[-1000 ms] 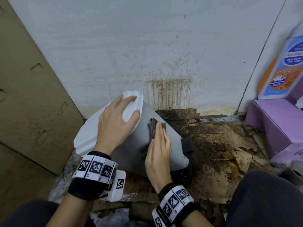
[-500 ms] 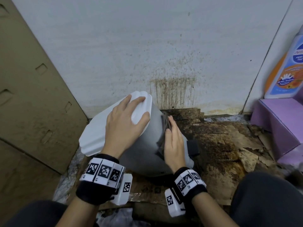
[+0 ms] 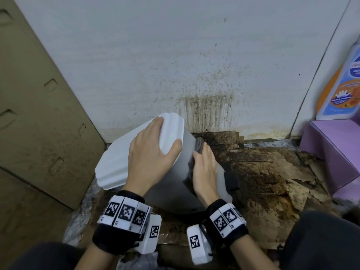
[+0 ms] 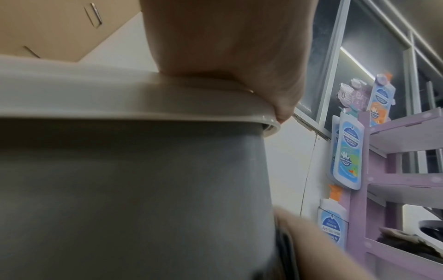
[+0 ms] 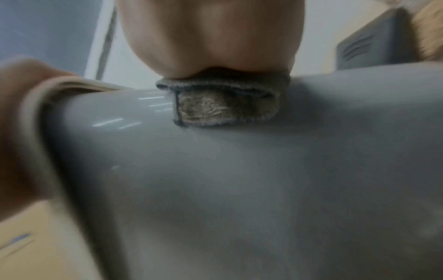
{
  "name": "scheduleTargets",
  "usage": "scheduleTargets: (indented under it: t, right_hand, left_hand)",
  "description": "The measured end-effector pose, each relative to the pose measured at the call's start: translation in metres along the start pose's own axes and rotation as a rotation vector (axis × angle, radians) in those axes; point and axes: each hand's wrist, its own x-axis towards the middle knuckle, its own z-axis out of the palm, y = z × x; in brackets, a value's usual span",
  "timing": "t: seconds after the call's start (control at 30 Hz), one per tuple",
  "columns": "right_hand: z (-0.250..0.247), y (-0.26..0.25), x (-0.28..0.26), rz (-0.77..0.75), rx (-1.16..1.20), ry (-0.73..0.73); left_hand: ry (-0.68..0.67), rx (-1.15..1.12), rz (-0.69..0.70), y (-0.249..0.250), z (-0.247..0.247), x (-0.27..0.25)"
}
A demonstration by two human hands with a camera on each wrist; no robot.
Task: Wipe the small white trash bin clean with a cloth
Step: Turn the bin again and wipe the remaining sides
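The small trash bin (image 3: 169, 193) has a grey body and a white lid (image 3: 116, 168), and it leans toward the back wall. My left hand (image 3: 150, 158) lies over the lid, with the thumb hooked over its rim (image 4: 282, 111). My right hand (image 3: 204, 172) presses a folded grey cloth (image 3: 198, 146) flat against the bin's right side, just below the lid. In the right wrist view the cloth (image 5: 225, 106) sits squeezed between my palm (image 5: 210, 37) and the grey wall of the bin (image 5: 239, 180). Most of the cloth is hidden under the hand.
The bin's black pedal (image 3: 231, 180) sticks out to the right. Behind it rises a stained white wall (image 3: 206, 110). The floor is dirty, torn cardboard (image 3: 272, 172). A tan cabinet door (image 3: 39, 114) stands at the left. At the right is a purple shelf (image 3: 335, 149) with a soap bottle (image 3: 342, 88).
My right hand has slid the cloth from the bin's front face round to its right side and up toward the lid. The left hand has stayed on the lid.
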Motion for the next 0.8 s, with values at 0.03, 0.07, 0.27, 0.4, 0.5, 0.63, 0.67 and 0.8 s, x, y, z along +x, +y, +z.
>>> scheduleTargets:
  t: [0.03, 0.07, 0.27, 0.4, 0.5, 0.63, 0.67, 0.8]
  right_hand:
    - [0.004, -0.010, -0.002, -0.049, 0.002, -0.026]
    - [0.008, -0.017, -0.003, -0.094, 0.000, -0.050]
    - [0.008, -0.018, -0.001, -0.314, 0.039, -0.119]
    - [0.001, 0.003, 0.006, -0.326, -0.033, -0.139]
    - [-0.008, 0.030, 0.007, -0.206, -0.023, -0.093]
    - [-0.021, 0.057, 0.000, -0.080, -0.035, -0.049]
    - [-0.021, 0.058, -0.001, -0.065, -0.031, -0.041]
    - [-0.017, 0.053, -0.003, -0.053, -0.023, -0.002]
  left_hand:
    - [-0.001, 0.000, 0.001, -0.001, 0.000, 0.000]
    - [-0.001, 0.000, 0.002, -0.001, 0.000, 0.000]
    - [-0.003, -0.006, -0.009, -0.005, -0.003, 0.000]
    - [-0.004, -0.024, -0.009, -0.006, -0.005, 0.002]
    - [0.000, -0.030, -0.017, -0.007, -0.006, 0.002]
    - [0.003, -0.037, -0.027, -0.008, -0.009, 0.002]
    - [0.004, -0.038, -0.023, -0.007, -0.009, 0.001]
    - [0.014, -0.030, -0.019, -0.008, -0.009, 0.000]
